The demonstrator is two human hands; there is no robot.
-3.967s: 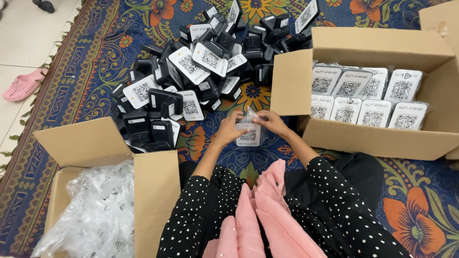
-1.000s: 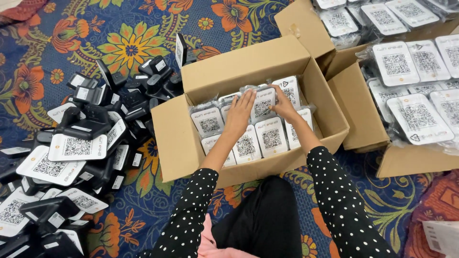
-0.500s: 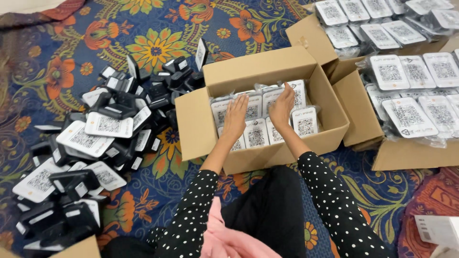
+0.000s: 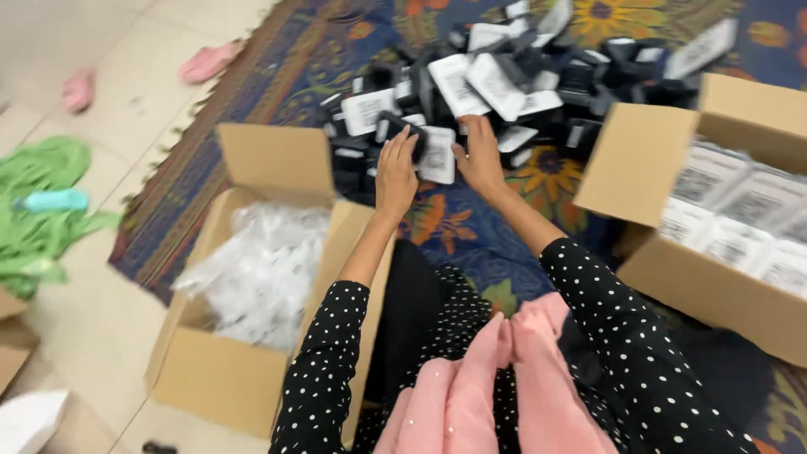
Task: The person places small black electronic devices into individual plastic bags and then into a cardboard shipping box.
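Observation:
Both my hands reach into a heap of black-and-white stands (image 4: 513, 76) lying on a patterned carpet. My left hand (image 4: 395, 168) rests on a small black stand (image 4: 402, 128) at the heap's near edge, fingers curled over it. My right hand (image 4: 481, 155) touches a white card-faced stand (image 4: 439, 155) between the two hands. Whether either hand has a firm grip is blurred. My sleeves are black with white dots.
An open cardboard box (image 4: 252, 168) full of clear plastic bags (image 4: 261, 269) stands at my left. Another open cardboard box (image 4: 714, 277) with wrapped white stands (image 4: 740, 210) sits at my right. Pink slippers (image 4: 206, 60) and green cloth (image 4: 38, 210) lie on the tiled floor.
My view has swung left from the box of wrapped stands to the heap. Both hands left that box and now reach onto the heap's near edge.

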